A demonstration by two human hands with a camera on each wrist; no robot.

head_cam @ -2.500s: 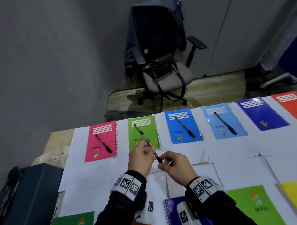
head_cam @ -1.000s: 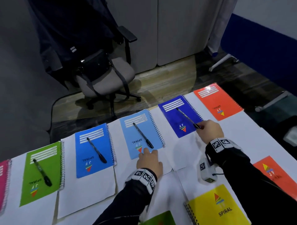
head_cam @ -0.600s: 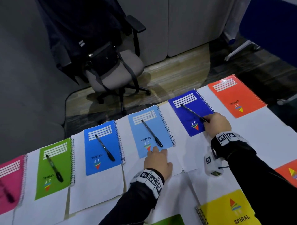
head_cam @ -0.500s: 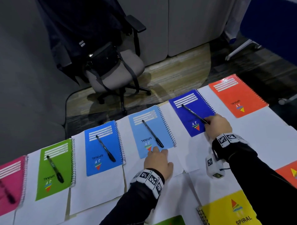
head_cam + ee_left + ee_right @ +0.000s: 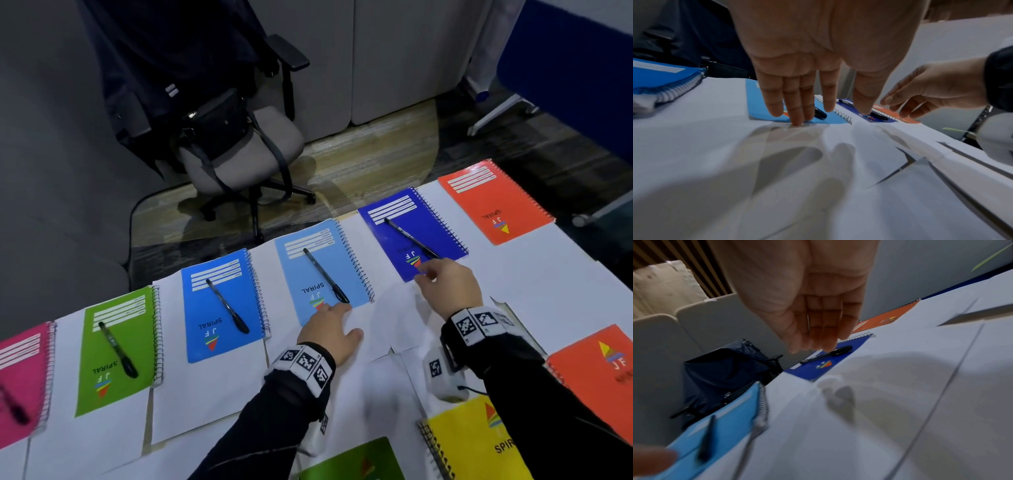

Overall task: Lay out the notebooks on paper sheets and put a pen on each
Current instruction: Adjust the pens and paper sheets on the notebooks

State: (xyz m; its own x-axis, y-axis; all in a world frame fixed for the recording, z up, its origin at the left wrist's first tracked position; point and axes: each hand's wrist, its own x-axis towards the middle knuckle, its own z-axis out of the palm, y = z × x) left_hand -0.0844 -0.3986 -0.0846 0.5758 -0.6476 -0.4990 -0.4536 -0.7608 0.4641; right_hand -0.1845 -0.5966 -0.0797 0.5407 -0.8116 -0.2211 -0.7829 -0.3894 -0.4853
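Note:
A row of spiral notebooks lies on white paper sheets [image 5: 394,315]. My right hand [image 5: 442,277] hovers with loose fingers just off the near end of a black pen [image 5: 411,238], which lies diagonally on the dark blue notebook [image 5: 435,236]. In the right wrist view the fingertips [image 5: 818,344] hang above the pen [image 5: 828,353] without touching it. My left hand [image 5: 329,329] lies flat on the paper, its fingertips [image 5: 797,113] at the near edge of the light blue notebook [image 5: 342,260]. The orange notebook [image 5: 493,202] at the far right has a bare cover.
Blue [image 5: 222,308], green [image 5: 120,342] and pink [image 5: 20,370] notebooks to the left each carry a pen. A nearer row holds green [image 5: 352,462], yellow [image 5: 469,442] and orange [image 5: 596,373] notebooks. An office chair [image 5: 239,147] with a bag stands beyond the table's far edge.
My right hand has let go of the pen on the dark blue notebook and drawn back slightly with its fingers loosened. The left hand has stayed put.

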